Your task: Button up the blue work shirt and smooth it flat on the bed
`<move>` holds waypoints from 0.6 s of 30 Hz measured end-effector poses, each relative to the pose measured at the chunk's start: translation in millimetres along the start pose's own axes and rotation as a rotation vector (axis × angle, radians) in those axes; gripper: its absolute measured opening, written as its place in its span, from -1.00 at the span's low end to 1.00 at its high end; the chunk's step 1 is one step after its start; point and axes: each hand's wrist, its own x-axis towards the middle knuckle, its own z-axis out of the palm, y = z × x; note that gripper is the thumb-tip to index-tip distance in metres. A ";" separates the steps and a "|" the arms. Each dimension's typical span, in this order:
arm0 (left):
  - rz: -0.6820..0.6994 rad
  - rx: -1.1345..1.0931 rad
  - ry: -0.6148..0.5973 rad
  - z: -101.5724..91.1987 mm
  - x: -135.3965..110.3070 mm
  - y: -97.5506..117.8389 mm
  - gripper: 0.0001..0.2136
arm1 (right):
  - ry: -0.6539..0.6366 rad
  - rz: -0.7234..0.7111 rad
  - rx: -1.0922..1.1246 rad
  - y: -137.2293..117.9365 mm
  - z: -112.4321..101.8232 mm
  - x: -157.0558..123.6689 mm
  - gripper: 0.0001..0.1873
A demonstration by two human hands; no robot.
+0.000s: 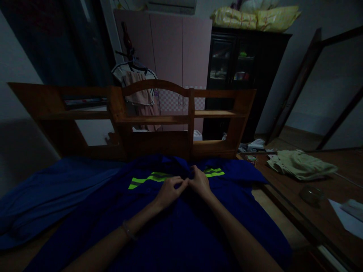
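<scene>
A dark blue work jacket [167,234] with yellow-green and grey reflective strips lies spread out in front of me. My left hand [169,190] pinches the jacket's front near its middle, thumb and fingertips together. Touching it at the fingertips, my right hand [199,182] is also closed on the cloth along the front, just below the collar. One reflective strip [138,183] runs to the left of my hands, the other [214,172] to the right. Whether a button sits between my fingers is hidden by the fingers and the dim light.
A wooden headboard with shelves [154,120] stands behind the jacket. Blue cloth [56,185] lies at the left. On the brown table at the right are a folded pale green cloth [302,164], a glass bowl [311,194] and white paper [344,219].
</scene>
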 end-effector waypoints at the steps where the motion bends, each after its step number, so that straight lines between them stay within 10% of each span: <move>1: -0.040 -0.020 0.138 -9.2 3.7 -7.5 -0.78 | 0.003 -0.012 -0.012 -2.1 -0.2 -2.4 -0.54; 6: -0.319 -0.267 0.627 -41.1 19.3 -72.7 -0.57 | 0.030 -0.032 0.008 -13.7 -2.8 -9.4 -0.60; 10: -0.526 -0.587 0.486 -41.7 17.5 -105.3 -0.39 | 0.001 -0.019 0.180 -17.7 -10.6 -4.7 -0.78; 18: -0.460 -0.848 0.387 -40.5 18.4 -107.4 -0.61 | -0.282 0.174 0.668 -4.0 -14.3 11.0 -0.66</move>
